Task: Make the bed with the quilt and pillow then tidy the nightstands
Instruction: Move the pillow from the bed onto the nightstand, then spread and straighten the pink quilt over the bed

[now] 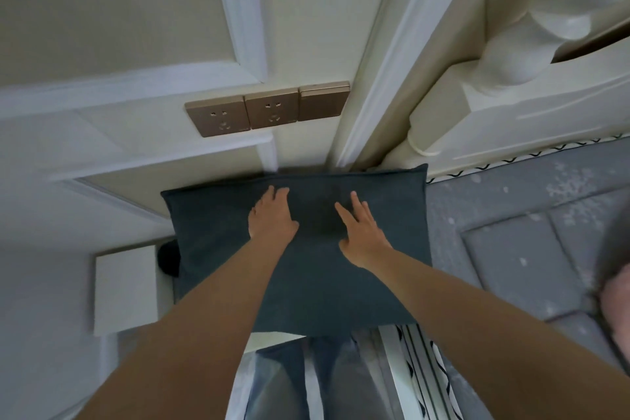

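Note:
A dark teal pillow lies flat against the wall, apparently on top of a nightstand beside the bed. My left hand presses flat on its upper middle, fingers straight and pointing to the wall. My right hand lies flat on the pillow just to the right, fingers spread. The grey quilt with pale speckles and stitched panels covers the bed at the right. The nightstand top is hidden under the pillow.
A white box-like object stands left of the pillow, with a dark round thing between them. Gold wall sockets sit above the pillow. The white carved headboard post rises at the right. A striped sheet edge shows below.

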`<move>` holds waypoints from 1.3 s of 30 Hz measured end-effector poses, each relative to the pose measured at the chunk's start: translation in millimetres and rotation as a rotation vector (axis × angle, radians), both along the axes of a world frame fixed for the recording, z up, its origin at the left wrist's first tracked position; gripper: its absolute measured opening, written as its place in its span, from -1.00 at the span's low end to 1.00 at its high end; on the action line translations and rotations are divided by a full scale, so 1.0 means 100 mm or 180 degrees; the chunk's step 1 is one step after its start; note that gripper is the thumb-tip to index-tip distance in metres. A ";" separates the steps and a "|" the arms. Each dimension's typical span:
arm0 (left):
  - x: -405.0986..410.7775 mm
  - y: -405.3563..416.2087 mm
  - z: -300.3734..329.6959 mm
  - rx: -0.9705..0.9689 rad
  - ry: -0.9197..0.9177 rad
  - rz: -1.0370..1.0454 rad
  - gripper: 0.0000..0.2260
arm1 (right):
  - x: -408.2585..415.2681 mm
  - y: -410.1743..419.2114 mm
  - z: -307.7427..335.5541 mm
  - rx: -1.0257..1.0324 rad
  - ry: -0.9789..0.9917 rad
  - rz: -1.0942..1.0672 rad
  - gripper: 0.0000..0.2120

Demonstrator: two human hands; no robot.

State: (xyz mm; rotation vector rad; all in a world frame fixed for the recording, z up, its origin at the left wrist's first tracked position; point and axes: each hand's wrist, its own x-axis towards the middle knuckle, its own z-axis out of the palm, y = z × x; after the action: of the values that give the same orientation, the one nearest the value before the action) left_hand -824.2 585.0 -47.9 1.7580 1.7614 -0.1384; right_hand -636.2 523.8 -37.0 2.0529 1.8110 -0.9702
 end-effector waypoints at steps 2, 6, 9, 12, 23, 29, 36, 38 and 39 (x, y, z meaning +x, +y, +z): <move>0.03 -0.11 -0.15 -0.0471 -0.0353 -0.0189 -0.26 | 0.00 0.02 -0.06 -0.0178 0.0071 -0.0149 -0.25; -0.01 -0.21 -0.27 -0.0705 -0.0471 -0.0371 -0.31 | -0.01 0.01 -0.10 -0.0262 0.0164 -0.0333 -0.25; -0.08 -0.18 -0.21 -0.0671 -0.0594 -0.0391 -0.38 | -0.03 -0.02 -0.08 -0.0172 0.0188 -0.0438 -0.27; -0.17 -0.07 -0.02 -0.0622 -0.0679 -0.0414 -0.45 | -0.01 -0.01 0.02 0.0006 0.0254 -0.0537 -0.34; -0.03 0.08 0.91 -0.0942 -0.0960 -0.1338 -0.75 | 0.14 -0.21 0.62 0.0762 0.0409 -0.0951 -0.45; 0.51 0.01 1.25 -0.0734 -0.1120 -0.1731 -0.80 | 0.39 -0.61 0.90 0.1045 0.0197 -0.1006 -0.43; 1.38 -0.36 1.54 -0.0590 -0.1336 -0.2515 -0.85 | 1.00 -1.33 1.20 0.1318 0.0040 -0.1853 -0.47; 1.63 -0.49 1.57 -0.0492 -0.1325 -0.2711 -0.86 | 1.16 -1.58 1.25 0.1355 -0.0048 -0.2123 -0.48; 1.76 -0.58 1.59 -0.0452 -0.1305 -0.2798 -0.88 | 1.24 -1.73 1.26 0.1356 -0.0084 -0.2247 -0.48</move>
State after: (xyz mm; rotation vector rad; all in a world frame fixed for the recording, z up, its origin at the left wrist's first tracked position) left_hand -648.1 527.2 110.8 2.1420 0.6030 -0.2365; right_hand -512.4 350.6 89.1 3.0622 1.3632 -0.7180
